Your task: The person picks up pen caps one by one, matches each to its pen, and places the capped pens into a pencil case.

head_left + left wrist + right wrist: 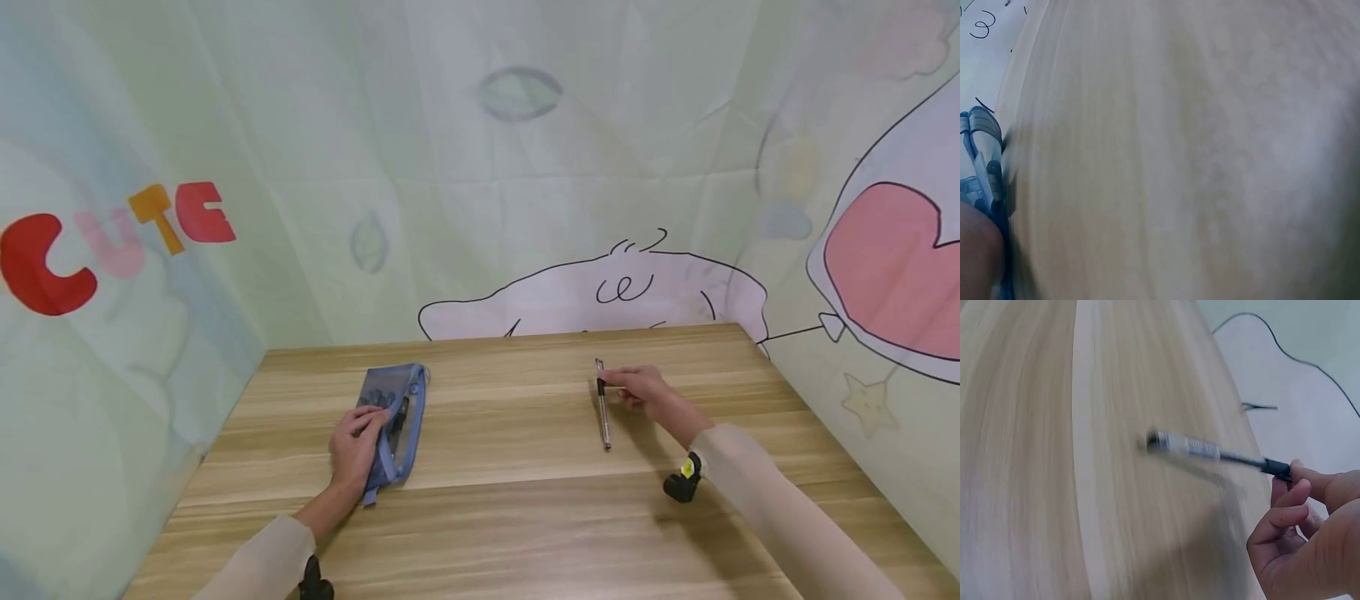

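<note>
A blue zippered pencil case (411, 433) with a see-through panel lies on the left part of the table, its top side gaping along the edge. My left hand (356, 446) grips its near-left side, thumb on top; dark items show inside. In the left wrist view only a bit of the pencil case (996, 169) and part of the hand (977, 250) appear. Over the right part of the table, my right hand (641, 389) pinches a pen (603, 408) with a clear barrel and black grip. The right wrist view shows the pen (1200, 449) tilted, held between thumb and fingers.
The wooden table (495, 533) ends at a printed cloth backdrop (480, 250) behind and at both sides. A black wrist camera (681, 482) sits on the right sleeve, and another (315, 583) on the left sleeve.
</note>
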Tool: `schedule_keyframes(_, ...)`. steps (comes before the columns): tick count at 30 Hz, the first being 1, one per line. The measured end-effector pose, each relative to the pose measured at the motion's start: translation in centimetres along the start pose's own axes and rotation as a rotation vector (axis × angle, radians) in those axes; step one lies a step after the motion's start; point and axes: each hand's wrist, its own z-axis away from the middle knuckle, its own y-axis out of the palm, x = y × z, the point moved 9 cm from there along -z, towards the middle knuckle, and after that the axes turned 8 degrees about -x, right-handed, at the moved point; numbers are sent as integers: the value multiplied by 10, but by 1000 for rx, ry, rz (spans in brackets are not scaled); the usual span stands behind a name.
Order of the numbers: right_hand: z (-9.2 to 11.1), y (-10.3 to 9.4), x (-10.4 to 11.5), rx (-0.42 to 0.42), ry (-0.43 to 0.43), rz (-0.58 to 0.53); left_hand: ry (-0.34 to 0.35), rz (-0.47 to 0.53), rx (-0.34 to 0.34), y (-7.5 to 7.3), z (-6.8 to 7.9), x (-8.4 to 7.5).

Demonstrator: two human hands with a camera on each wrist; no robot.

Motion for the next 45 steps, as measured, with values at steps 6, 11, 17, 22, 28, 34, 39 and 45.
schedule_keyframes(6, -1, 35, 6, 41, -8, 32, 2, -14, 5, 0, -1, 1)
schedule_keyframes(11, 0, 79, 10, 122, -18, -5, 16, -16, 0, -1, -1, 0)
schedule_keyframes(17, -1, 140, 15, 155, 12, -67, 5, -2, -9, 0, 0, -1)
schedule_keyframes(22, -3, 189, 17, 183, 5, -91, -7, 14, -18, -1, 2, -1)
schedule_keyframes(28, 5, 231, 22, 189, -3, -164, -9, 1, -7, 0, 2, -2)
schedule_keyframes(34, 12, 264, 30, 186, -28, -212, -18, 1, -12, -1, -4, -1)
schedule_keyframes(39, 14, 281, 27, 183, -66, -115, -3, 10, -24, -3, -3, -1)
schedule_keyframes(45, 13, 290, 28, 162, -124, -2, 13, 25, -34, -3, -2, -1)
